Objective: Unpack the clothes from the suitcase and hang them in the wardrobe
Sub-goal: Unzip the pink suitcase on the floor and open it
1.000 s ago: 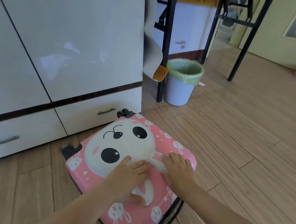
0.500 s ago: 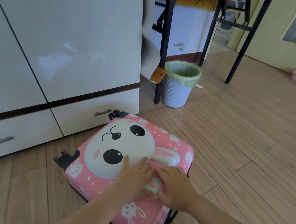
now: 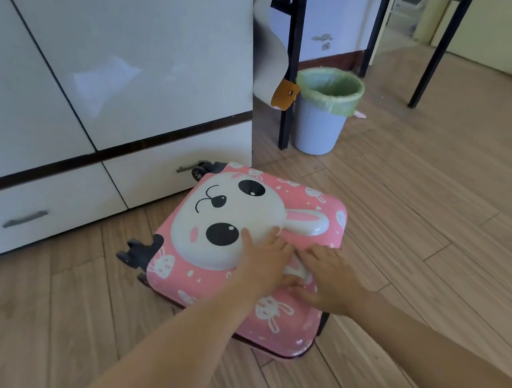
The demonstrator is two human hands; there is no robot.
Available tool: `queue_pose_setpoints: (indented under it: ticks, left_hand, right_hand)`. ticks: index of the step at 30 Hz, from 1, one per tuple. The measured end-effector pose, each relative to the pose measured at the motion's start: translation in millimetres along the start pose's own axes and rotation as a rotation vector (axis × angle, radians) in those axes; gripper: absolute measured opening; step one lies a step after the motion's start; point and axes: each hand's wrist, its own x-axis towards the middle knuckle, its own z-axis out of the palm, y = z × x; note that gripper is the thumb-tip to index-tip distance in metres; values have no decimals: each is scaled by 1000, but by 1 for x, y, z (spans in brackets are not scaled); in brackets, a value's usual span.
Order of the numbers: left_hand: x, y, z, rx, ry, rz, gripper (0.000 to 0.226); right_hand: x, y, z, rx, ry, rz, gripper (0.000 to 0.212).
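Pink hard-shell suitcase point(image 3: 238, 214) lies lid-up on the wood floor point(image 3: 444, 223), right under our fingers, shell shut. Head view, the only one we have: left hand point(image 3: 265, 262) is flat on the lid, fingers straight, tips on the edge of the moulded white bunny face. Right hand point(image 3: 331, 279) is just beside it, fingers loosely extended and pressing down too, tips meeting the left hand's. Neither hand grips anything. Change over the last second: hands were spread side by side, now drawn together. Case has swung round under them, so the bunny ear now runs off beyond the right fingertips. Wheels sit left of the left fingers, the far one close to the wardrobe point(image 3: 121, 38) drawer front. We read this as repositioning, not opening: no clothes out, wardrobe doors closed beyond the fingertips. Next we'd want fingers off the lid and on the zip; we can't see the pull from here. Bin point(image 3: 322, 117) is well beyond the fingertips, not in the way.
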Motion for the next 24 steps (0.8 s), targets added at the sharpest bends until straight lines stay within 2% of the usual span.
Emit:
queue_pose_setpoints:
  ticks: [4,6,9,12,14,20,24]
  left_hand:
    - [-7,-12,2,-39,87,37,73]
    - [-9,-22,2,-50,165,11,72]
    - [-10,-41,4,-106,212,-193,72]
    - [-14,-62,10,-218,183,-449,74]
    - [-18,-75,16,-226,152,-518,75]
    - [-22,-78,21,-210,155,-469,77]
    - [-21,-70,14,-53,149,-437,84]
  right_hand:
    - [4,-9,4,-34,48,36,62]
    - [2,-9,3,-49,67,65,66]
    - [2,-15,-1,-21,9,105,83]
    - [5,-15,2,-4,5,149,73]
    - [5,-14,1,14,6,138,67]
    - [8,2,-4,38,-18,156,66]
    - [11,18,-10,15,-29,198,63]
